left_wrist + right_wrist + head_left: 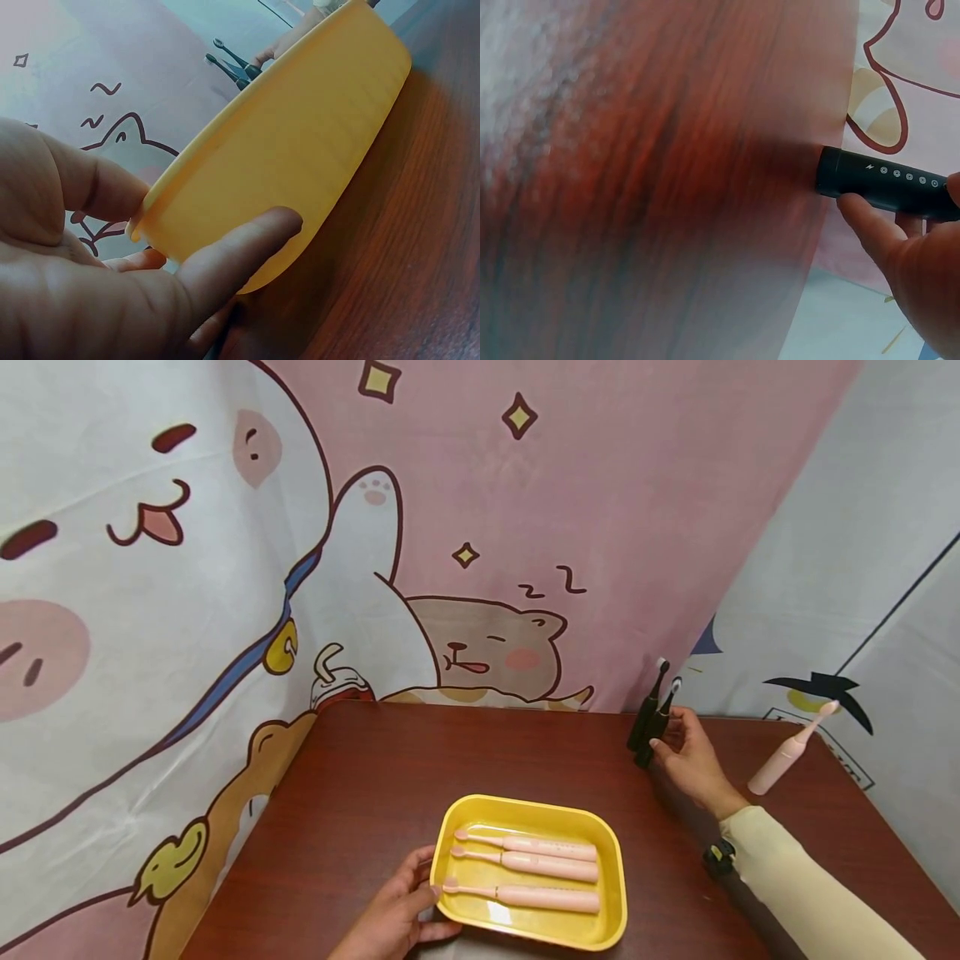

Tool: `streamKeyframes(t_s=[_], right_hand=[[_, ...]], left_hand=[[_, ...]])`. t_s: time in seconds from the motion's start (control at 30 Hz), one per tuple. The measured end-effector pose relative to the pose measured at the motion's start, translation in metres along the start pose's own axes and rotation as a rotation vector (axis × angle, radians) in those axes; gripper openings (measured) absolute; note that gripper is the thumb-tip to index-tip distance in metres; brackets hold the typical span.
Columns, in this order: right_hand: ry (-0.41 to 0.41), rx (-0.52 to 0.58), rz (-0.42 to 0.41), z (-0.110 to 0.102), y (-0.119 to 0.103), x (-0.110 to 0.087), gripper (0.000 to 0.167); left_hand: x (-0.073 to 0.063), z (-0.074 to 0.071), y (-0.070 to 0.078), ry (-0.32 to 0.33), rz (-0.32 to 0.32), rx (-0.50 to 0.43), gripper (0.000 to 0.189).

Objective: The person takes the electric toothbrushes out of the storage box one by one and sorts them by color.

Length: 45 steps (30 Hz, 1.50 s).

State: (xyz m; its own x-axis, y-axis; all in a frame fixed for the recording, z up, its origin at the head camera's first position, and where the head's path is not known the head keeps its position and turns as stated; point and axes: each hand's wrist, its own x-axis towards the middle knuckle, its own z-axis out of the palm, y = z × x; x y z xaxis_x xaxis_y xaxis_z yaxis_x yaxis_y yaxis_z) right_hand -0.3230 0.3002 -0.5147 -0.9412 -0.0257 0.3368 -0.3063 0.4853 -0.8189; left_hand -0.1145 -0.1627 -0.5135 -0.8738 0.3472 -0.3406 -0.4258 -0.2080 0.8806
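Observation:
My right hand pinches a black electric toothbrush near the back edge of the table, brush head up. Its row of small round marks shows on the black handle in the right wrist view. Just left of it stands a second black electric toothbrush, upright and very close; whether they touch I cannot tell. With my left hand I grip the left end of a yellow tray. The tray's outer wall fills much of the left wrist view. Inside lie three pink electric toothbrushes, heads pointing left.
Another pink electric toothbrush stands upright, right of my right hand. The dark red wooden table carries everything. Behind and at the sides hangs a cloth printed with cartoon animals.

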Motion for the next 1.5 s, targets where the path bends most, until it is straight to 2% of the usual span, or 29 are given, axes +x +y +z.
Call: streamKeyframes(t_s=[0.17, 0.5, 0.7, 0.8, 1.0, 1.17, 1.3, 1.4, 1.5], right_hand=[[-0.007, -0.032, 0.004, 0.0, 0.0, -0.002, 0.05], [-0.019, -0.015, 0.022, 0.0, -0.003, -0.004, 0.052], [-0.016, -0.03, 0.032, -0.003, -0.006, -0.004, 0.058], [0.002, -0.052, 0.045, -0.007, -0.009, -0.006, 0.066], [0.088, -0.078, 0.075, -0.015, -0.019, -0.011, 0.076], [0.097, -0.094, 0.092, -0.021, -0.026, -0.018, 0.079], [0.11, -0.046, 0.086, -0.024, -0.036, -0.024, 0.08], [0.114, 0.026, 0.06, -0.023, -0.05, -0.028, 0.081], [0.099, 0.053, 0.032, -0.02, -0.067, -0.032, 0.081]], left_hand=[[0.0, 0.0, 0.0, -0.002, -0.005, 0.002, 0.07], [0.0, 0.001, 0.0, 0.007, -0.017, 0.001, 0.071], [-0.001, 0.001, 0.001, -0.001, -0.017, -0.001, 0.07], [-0.001, 0.002, 0.001, -0.003, -0.016, -0.003, 0.07], [-0.001, 0.001, 0.001, -0.001, -0.01, -0.002, 0.07], [-0.001, 0.001, 0.0, -0.004, 0.004, 0.0, 0.069], [-0.002, 0.001, 0.0, -0.008, 0.009, -0.002, 0.069], [-0.002, 0.001, 0.0, -0.012, 0.007, 0.0, 0.068], [-0.002, 0.001, 0.001, -0.013, 0.003, 0.004, 0.068]])
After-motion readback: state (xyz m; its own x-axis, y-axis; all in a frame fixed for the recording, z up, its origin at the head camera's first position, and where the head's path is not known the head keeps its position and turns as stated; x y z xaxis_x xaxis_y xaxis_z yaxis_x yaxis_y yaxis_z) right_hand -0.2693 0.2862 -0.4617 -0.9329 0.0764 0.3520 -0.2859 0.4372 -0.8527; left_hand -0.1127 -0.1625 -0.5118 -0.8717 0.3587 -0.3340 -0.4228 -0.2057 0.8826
